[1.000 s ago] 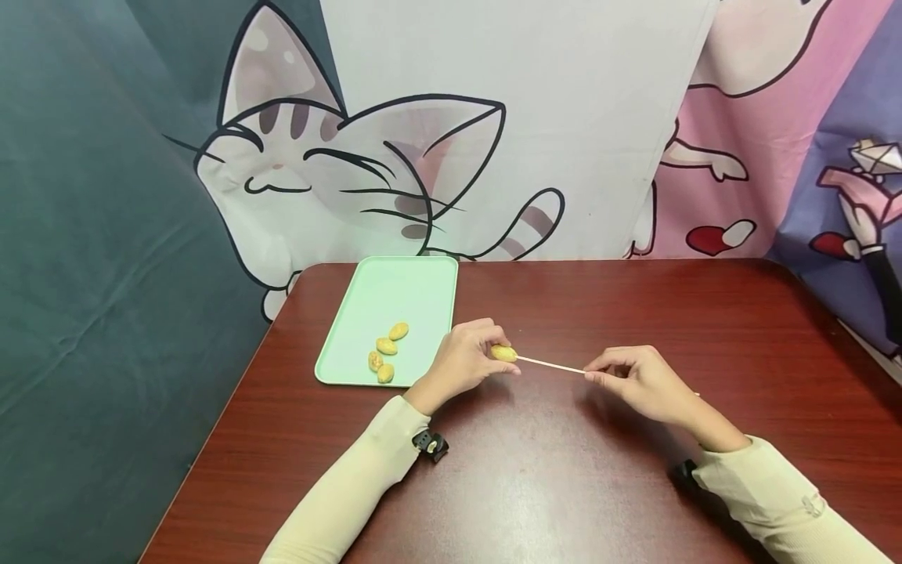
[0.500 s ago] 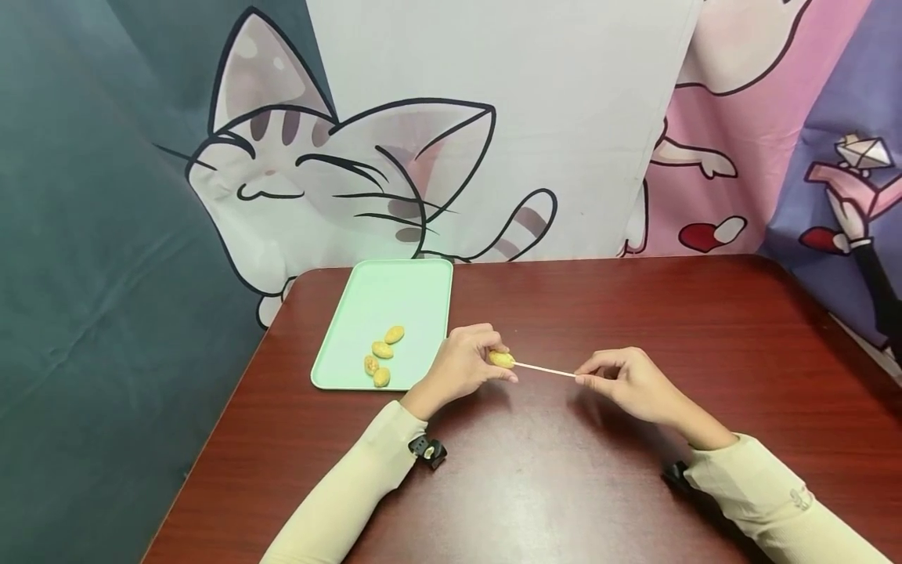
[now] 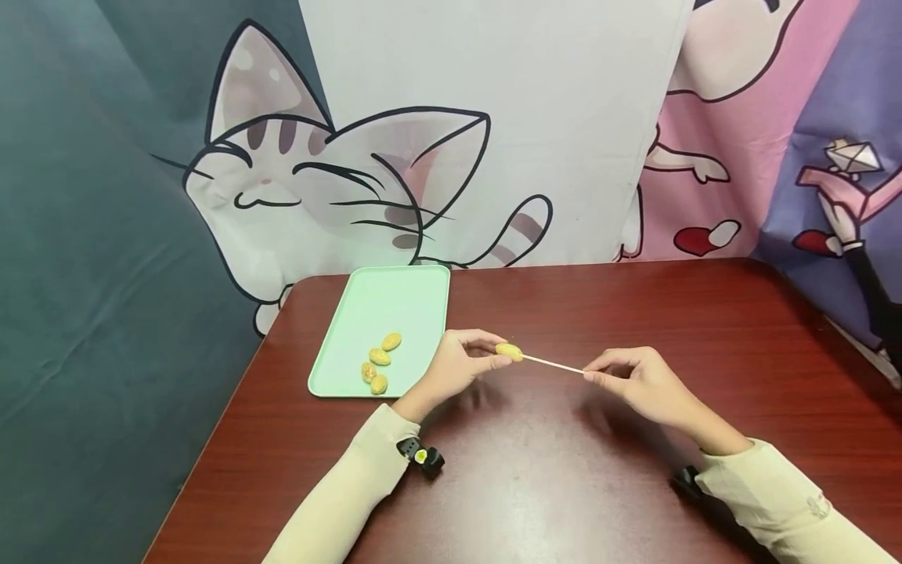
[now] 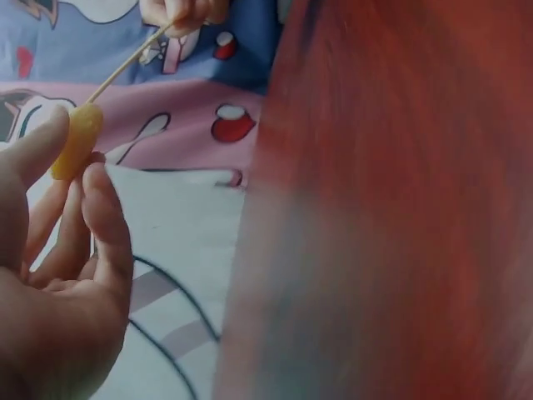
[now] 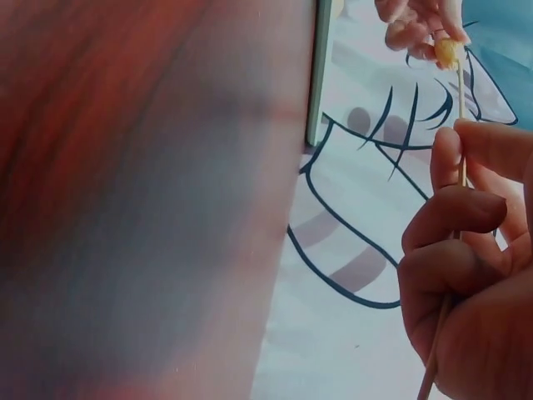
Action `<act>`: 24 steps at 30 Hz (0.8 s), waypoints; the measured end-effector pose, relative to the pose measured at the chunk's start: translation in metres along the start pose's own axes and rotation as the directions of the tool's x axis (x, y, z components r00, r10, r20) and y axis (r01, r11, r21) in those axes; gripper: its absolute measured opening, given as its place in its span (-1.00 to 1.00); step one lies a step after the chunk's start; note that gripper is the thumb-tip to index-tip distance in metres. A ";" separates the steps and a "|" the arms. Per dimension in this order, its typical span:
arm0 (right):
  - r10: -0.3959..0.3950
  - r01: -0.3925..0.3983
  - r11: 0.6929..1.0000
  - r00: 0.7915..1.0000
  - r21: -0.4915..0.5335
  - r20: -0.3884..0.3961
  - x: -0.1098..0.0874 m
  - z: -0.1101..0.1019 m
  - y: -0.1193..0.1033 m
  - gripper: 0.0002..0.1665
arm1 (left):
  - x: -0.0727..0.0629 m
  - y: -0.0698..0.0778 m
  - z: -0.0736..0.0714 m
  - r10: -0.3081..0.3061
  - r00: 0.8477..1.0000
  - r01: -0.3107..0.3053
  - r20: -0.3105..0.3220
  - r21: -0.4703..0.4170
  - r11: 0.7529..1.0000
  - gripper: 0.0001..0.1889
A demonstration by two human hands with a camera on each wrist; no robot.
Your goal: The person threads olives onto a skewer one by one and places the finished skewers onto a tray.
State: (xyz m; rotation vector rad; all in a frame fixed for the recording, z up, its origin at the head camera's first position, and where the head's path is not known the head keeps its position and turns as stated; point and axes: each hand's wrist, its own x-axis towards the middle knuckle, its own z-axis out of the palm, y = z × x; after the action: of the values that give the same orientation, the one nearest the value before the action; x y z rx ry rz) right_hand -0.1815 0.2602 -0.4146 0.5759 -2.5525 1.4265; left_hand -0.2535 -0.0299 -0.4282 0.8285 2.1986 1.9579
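Note:
In the head view, my left hand (image 3: pixel 451 366) pinches a small yellow oval fruit (image 3: pixel 510 352) between thumb and fingertips above the table. A thin wooden skewer (image 3: pixel 553 363) runs from the fruit to my right hand (image 3: pixel 640 382), whose thumb and fingers pinch it. The left wrist view shows the fruit (image 4: pixel 80 140) on the skewer's end, held by the left thumb (image 4: pixel 43 143). In the right wrist view the skewer (image 5: pixel 463 171) passes along the curled right fingers and sticks out below the palm. How deep it goes into the fruit is hidden.
A pale green tray (image 3: pixel 402 301) lies at the back left of the dark red wooden table (image 3: pixel 599 305). Several similar yellow fruits (image 3: pixel 379 357) lie on its near half. A cartoon-printed cloth (image 3: pixel 564 117) hangs behind the table.
The left hand's grip has shifted back on the fruit, so that more of it shows beyond the fingertips. Fruit and skewer have moved slightly right since half a second ago. The view has shifted a little.

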 end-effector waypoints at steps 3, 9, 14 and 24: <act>0.029 -0.030 0.999 1.000 -0.011 -0.009 -0.002 -0.002 -0.002 -0.86 | 0.001 -0.002 0.006 -0.053 0.998 0.048 -0.036 -0.130 0.990 -0.77; 0.017 -0.017 0.999 1.000 -0.036 -0.022 -0.005 -0.001 -0.010 -0.87 | 0.000 -0.004 0.010 -0.079 0.996 0.065 -0.049 -0.238 0.969 -0.76; 0.008 -0.009 0.999 0.999 -0.040 -0.032 -0.009 0.001 -0.014 -0.88 | -0.001 -0.001 0.012 -0.078 0.996 0.065 -0.037 -0.266 0.962 -0.76; 0.017 -0.017 1.000 1.000 0.004 -0.012 -0.009 0.003 -0.011 -0.91 | -0.005 -0.003 0.016 -0.063 0.997 0.051 -0.038 -0.256 0.965 -0.77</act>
State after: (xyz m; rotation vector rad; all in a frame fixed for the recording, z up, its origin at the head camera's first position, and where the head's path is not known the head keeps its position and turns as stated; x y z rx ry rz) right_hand -0.1682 0.2551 -0.4101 0.5464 -2.5524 1.4357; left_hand -0.2437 -0.0176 -0.4352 0.6807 1.9123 2.1896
